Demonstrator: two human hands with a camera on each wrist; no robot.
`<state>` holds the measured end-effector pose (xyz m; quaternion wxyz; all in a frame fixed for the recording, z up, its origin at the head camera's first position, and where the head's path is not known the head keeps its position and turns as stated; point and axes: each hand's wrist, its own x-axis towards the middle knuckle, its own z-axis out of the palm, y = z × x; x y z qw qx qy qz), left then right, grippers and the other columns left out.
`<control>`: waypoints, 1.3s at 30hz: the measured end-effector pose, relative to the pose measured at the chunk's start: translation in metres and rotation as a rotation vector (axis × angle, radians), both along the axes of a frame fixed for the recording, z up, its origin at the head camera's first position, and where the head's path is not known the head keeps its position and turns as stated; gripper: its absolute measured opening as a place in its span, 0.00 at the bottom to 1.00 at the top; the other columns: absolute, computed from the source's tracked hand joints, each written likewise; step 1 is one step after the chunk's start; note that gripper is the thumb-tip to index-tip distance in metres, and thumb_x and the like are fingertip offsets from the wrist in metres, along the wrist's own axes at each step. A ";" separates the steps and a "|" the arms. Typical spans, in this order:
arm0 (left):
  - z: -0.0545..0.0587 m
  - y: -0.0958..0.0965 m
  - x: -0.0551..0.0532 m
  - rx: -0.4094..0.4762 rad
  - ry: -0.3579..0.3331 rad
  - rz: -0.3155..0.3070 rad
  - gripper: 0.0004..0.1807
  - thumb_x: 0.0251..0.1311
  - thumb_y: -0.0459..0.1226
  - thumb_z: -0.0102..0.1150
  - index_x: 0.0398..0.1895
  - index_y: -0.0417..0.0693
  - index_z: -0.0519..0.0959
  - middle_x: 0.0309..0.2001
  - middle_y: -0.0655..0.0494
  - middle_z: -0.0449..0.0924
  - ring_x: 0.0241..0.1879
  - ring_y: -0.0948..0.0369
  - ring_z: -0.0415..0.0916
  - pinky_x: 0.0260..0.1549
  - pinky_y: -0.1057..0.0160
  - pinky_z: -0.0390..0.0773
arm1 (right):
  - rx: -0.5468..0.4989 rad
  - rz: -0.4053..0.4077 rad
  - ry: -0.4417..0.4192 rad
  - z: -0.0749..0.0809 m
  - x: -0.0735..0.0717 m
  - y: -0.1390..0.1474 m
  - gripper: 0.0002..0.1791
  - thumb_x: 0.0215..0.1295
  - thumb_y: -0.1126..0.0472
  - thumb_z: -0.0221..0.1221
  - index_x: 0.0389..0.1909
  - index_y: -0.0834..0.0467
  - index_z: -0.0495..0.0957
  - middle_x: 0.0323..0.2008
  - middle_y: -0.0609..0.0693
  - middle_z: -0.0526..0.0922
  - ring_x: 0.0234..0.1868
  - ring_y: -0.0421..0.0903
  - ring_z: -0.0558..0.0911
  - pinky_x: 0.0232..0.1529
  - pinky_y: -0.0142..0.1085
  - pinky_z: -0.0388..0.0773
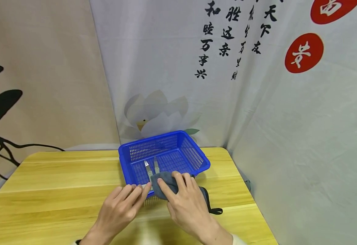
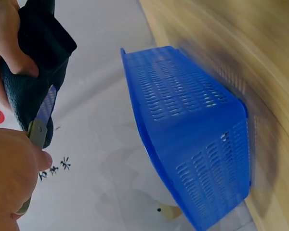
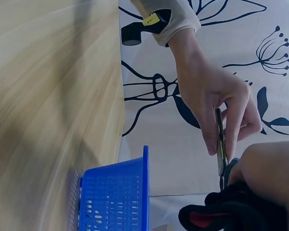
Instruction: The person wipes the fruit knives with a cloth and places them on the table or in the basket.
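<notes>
My left hand (image 1: 121, 207) grips a slim knife (image 2: 38, 132) by its handle, its flat blade pointing away from the fingers. Around the blade's far end, my right hand (image 1: 188, 204) holds a dark grey cloth (image 1: 158, 191) with black trim and a black loop. Blade and cloth overlap in the left wrist view, and the blade's tip shows over the fabric. Both hands are above the near rim of a blue plastic basket (image 1: 203, 166). Inside the basket lie two metal pieces with narrow blades, one serrated (image 1: 148, 167) and one plainer (image 1: 156, 165), partly hidden by the cloth.
The basket stands on a wooden table (image 1: 59, 190), close to its back edge. Behind the table hangs a pale printed curtain (image 1: 166, 61), which continues along the right side (image 1: 304, 143).
</notes>
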<state>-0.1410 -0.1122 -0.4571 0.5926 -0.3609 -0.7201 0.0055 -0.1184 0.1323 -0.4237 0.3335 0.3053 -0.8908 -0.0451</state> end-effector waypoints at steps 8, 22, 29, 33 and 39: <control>0.002 0.000 0.001 0.022 0.027 -0.025 0.22 0.88 0.26 0.46 0.48 0.43 0.93 0.34 0.50 0.82 0.32 0.56 0.75 0.25 0.64 0.68 | 0.003 -0.036 -0.021 0.001 -0.004 0.013 0.34 0.61 0.53 0.79 0.70 0.40 0.84 0.62 0.59 0.82 0.53 0.55 0.78 0.50 0.42 0.79; -0.005 -0.009 -0.002 0.031 0.001 -0.014 0.22 0.87 0.25 0.45 0.51 0.44 0.93 0.36 0.50 0.84 0.34 0.54 0.79 0.26 0.60 0.69 | -0.073 -0.089 -0.066 -0.004 -0.016 0.056 0.32 0.62 0.62 0.75 0.69 0.45 0.86 0.60 0.62 0.83 0.48 0.55 0.77 0.46 0.44 0.79; -0.003 -0.008 -0.003 0.010 0.014 -0.007 0.23 0.87 0.25 0.45 0.50 0.44 0.93 0.35 0.51 0.83 0.34 0.55 0.77 0.26 0.61 0.67 | -0.114 -0.067 -0.082 0.002 -0.012 0.048 0.35 0.62 0.63 0.75 0.72 0.44 0.84 0.62 0.62 0.83 0.48 0.54 0.75 0.49 0.45 0.80; 0.000 -0.003 -0.003 0.005 0.035 -0.016 0.23 0.87 0.26 0.46 0.48 0.44 0.94 0.35 0.52 0.83 0.34 0.56 0.77 0.26 0.62 0.68 | -0.074 -0.041 -0.060 0.004 -0.006 0.031 0.36 0.61 0.59 0.77 0.73 0.43 0.83 0.62 0.60 0.82 0.50 0.54 0.76 0.49 0.42 0.79; 0.005 0.008 -0.005 0.016 0.093 -0.072 0.22 0.84 0.24 0.49 0.41 0.43 0.95 0.32 0.52 0.83 0.32 0.57 0.77 0.27 0.64 0.71 | 0.000 -0.010 -0.052 0.004 -0.001 0.006 0.37 0.60 0.52 0.80 0.73 0.41 0.82 0.62 0.58 0.82 0.51 0.53 0.78 0.52 0.40 0.80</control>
